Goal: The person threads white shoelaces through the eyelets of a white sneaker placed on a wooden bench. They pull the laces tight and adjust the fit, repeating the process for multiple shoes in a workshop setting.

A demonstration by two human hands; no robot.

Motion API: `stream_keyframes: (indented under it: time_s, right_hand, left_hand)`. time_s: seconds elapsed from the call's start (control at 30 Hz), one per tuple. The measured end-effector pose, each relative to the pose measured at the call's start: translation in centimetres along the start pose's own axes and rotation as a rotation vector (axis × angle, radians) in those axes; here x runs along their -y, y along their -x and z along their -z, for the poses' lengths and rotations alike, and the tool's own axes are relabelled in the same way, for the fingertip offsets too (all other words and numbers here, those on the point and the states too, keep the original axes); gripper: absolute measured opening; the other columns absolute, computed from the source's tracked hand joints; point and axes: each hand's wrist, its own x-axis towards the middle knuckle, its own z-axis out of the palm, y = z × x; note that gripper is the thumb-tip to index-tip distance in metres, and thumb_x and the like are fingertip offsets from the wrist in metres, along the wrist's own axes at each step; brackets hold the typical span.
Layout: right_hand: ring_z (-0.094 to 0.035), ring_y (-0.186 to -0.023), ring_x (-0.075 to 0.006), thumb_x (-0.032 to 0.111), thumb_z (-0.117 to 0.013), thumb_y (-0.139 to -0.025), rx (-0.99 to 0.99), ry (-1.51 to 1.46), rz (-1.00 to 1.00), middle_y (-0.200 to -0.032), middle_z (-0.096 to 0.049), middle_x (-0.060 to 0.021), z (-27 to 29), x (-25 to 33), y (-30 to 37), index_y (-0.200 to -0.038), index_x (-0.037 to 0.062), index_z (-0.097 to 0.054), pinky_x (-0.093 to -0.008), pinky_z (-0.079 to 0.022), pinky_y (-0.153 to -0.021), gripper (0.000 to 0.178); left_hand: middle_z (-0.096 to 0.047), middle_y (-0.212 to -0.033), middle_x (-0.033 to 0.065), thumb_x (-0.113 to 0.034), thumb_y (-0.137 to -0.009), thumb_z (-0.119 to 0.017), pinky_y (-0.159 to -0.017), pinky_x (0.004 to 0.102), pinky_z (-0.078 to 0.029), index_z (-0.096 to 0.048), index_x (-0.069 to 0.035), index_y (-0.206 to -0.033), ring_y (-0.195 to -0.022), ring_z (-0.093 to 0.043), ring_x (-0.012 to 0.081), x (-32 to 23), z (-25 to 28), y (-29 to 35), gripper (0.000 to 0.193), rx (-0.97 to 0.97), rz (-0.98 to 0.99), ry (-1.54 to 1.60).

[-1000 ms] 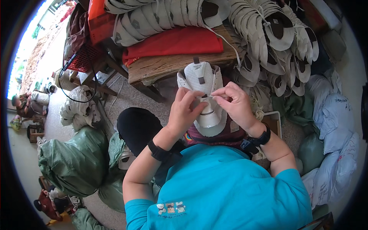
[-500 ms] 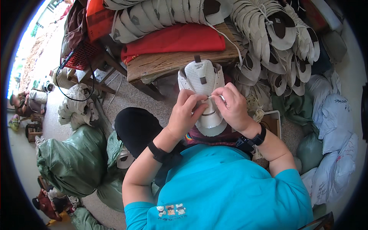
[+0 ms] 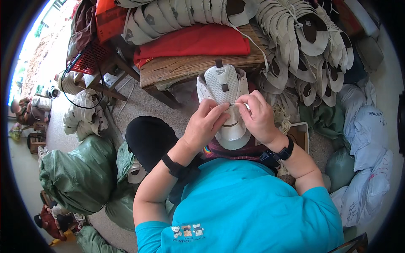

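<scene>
A white shoe upper [image 3: 233, 131] lies across my lap, its toe toward me and its perforated tongue [image 3: 221, 76] pointing away. My left hand [image 3: 206, 122] is closed at the left side of the lacing opening, thumb and fingers pinching the upper there. Opposite it, my right hand [image 3: 258, 118] pinches a thin white shoelace [image 3: 244, 105], a short length of which shows at the fingertips. Both sets of fingertips nearly meet over the middle of the upper. They hide the lowest eyelets and exactly how the lace runs.
Ahead stands a wooden bench [image 3: 181, 69] bearing a folded red cloth [image 3: 194, 45] and a row of nested uppers [image 3: 173, 19]. More uppers [image 3: 310, 36] hang in bundles at the right. Green sacks [image 3: 78, 175] lie left, white sacks [image 3: 367, 139] right. Other people sit far left.
My right fingers have shifted slightly, and more of the white lace shows beside them. My left hand has moved very little, and the shoe upper stays on my lap.
</scene>
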Motion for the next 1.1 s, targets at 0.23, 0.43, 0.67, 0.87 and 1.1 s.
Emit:
stream_keyframes:
  time_s: [0.23, 0.43, 0.67, 0.87, 1.1]
  right_hand:
    - [-0.063, -0.074, -0.0319, 0.003, -0.068, -0.084, 0.075, -0.067, 0.03, -0.086, -0.058, -0.0107, -0.2, 0.3, -0.2, -0.095, 0.0075, -0.063, -0.0397, -0.051, -0.062, 0.012]
    - [-0.063, -0.074, -0.026, 0.007, -0.069, -0.085, 0.169, -0.277, -0.105, -0.083, -0.059, -0.0097, -0.4, -0.3, -1.3, -0.095, 0.0054, -0.066, -0.0353, -0.052, -0.062, 0.011]
    - [-0.057, -0.076, -0.0105, 0.003, -0.071, -0.087, 0.212, -0.291, -0.182, -0.084, -0.057, -0.0029, 1.2, -0.2, -2.1, -0.091, 0.0013, -0.066, -0.0255, -0.047, -0.065, 0.007]
    - [-0.065, -0.082, -0.0243, 0.009, -0.068, -0.087, 0.395, -0.352, -0.194, -0.092, -0.064, -0.0106, 0.9, -0.1, -2.7, -0.097, 0.0023, -0.067, -0.0346, -0.052, -0.072, 0.012]
    - [-0.067, -0.082, -0.0253, 0.013, -0.065, -0.09, 0.377, -0.247, -0.229, -0.093, -0.067, -0.0143, 1.0, 1.7, -2.9, -0.1, 0.0022, -0.067, -0.034, -0.052, -0.072, 0.015]
  left_hand:
    - [-0.053, -0.097, 0.0114, -0.01, -0.085, -0.075, -0.068, 0.0382, -0.053, -0.067, -0.007, -0.113, -0.08, -0.061, 0.0284, -0.1, 0.0, 0.2, 0.029, -0.013, 0.047, 0.045]
    - [-0.051, -0.098, 0.0114, -0.011, -0.086, -0.075, -0.066, 0.0369, -0.052, -0.062, -0.007, -0.115, -0.075, -0.06, 0.0254, -0.6, -0.3, 0.3, 0.033, -0.007, 0.183, 0.106]
    - [-0.05, -0.099, 0.0107, -0.009, -0.085, -0.075, -0.064, 0.0347, -0.051, -0.058, -0.004, -0.113, -0.071, -0.059, 0.0224, -0.7, -0.6, 0.1, 0.032, -0.009, 0.254, 0.156]
    - [-0.05, -0.1, 0.0105, -0.009, -0.086, -0.075, -0.063, 0.035, -0.051, -0.059, -0.004, -0.11, -0.071, -0.059, 0.0217, -0.9, -0.4, 0.3, 0.029, -0.036, 0.253, 0.17]
    - [-0.053, -0.095, 0.01, -0.008, -0.083, -0.074, -0.065, 0.0357, -0.052, -0.067, -0.005, -0.096, -0.074, -0.061, 0.0239, -0.1, 1.1, -0.7, 0.015, -0.112, 0.063, -0.123]
